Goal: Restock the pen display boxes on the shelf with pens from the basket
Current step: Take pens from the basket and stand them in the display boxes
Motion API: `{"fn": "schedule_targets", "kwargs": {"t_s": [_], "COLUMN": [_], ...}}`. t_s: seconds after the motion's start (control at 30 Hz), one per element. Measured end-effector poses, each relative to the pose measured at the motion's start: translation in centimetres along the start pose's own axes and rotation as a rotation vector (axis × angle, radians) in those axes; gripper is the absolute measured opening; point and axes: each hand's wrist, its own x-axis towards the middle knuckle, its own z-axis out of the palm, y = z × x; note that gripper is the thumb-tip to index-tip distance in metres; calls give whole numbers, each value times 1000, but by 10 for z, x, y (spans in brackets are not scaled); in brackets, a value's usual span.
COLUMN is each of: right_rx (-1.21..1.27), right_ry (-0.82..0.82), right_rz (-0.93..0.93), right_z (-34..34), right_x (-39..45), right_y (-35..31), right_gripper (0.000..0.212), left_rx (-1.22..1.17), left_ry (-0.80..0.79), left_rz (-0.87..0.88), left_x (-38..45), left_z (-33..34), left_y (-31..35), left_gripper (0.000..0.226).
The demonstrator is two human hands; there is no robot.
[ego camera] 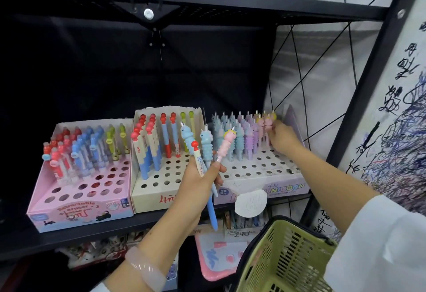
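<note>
4 pens (205, 153) sit in the left grip (196, 190); right grip (282, 138) pinches a pink pen (268, 128) in the unicorn box (265, 184).

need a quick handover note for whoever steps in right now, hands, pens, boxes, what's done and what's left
Left hand grips a bunch of pens: three unicorn-topped and one red-capped.
Right hand is at the back right of the unicorn box, fingers on a pink pen there.
Done: back rows of the unicorn box, cream box and pink eraser box hold pens.
Left: front holes in all three are empty; slot in the held pens. The green basket hangs on the right arm, contents hidden.
</note>
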Motion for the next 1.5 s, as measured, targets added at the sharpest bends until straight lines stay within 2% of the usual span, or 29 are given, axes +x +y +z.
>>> {"fn": "schedule_targets", "kwargs": {"t_s": [0.1, 0.17, 0.2, 0.23, 0.3, 0.37, 0.43, 0.5, 0.57, 0.67, 0.77, 0.9, 1.0, 1.2, 1.5], "right_rx": [25, 199, 322, 455, 711, 841, 891, 927, 955, 1014, 782, 375, 233, 202, 2], "right_ry": [116, 265, 274, 214, -53, -283, -355, -323, -221, 83, 358, 461, 447, 417, 161], "right_rz": [-17, -75, -113, -162, -265, -314, -324, -317, -311, -248, -232, -273, -293, -264, -84], "right_z": [0, -7, -11, -14, -16, -15, -11, -8, -13, -32, -48, -41, -31, -30, -8], "right_x": [-11, -24, -33, -43, -65, -83, -93, -95, -90, -68, -37, -12, -6, 5, 12], "right_y": [-4, -16, -25, -33, -49, -57, -58, -55, -53, -43, -25, -2, 7, 8, 17], "right_gripper": [33, 27, 24, 19, 15, 17, 11, 9, 9, 11, 11, 24, 29, 27, 24], "left_rx": [5, -17, -25, -29, -45, -73, -80, -71, -68, -50, 10, 52, 23, -19, -49], "left_ry": [13, 9, 3, -1, -4, -4, -9, -28, -44, -39, -56, -88, -90, -93, -76], "left_rz": [-3, -3, -1, 0, 3, 9, 13, 9, -4, -13, 0, -10, -8, 2, 0], "left_x": [1, 1, 2, 2, 2, 1, -1, -3, -4, -5, -5, -4, -1, 1, 3], "left_z": [-3, -2, -1, 0, 3, 8, 12, 15, 15, 14, 14, 15, 15, 14, 10], "left_y": [2, 2, 2, 2, 3, 4, 5, 5, 6, 6, 6, 4, 3, 0, 1], "left_gripper": [8, 9, 8, 8, 9, 5, 5, 6, 15, 21, 24, 31, 26, 28, 28]}}
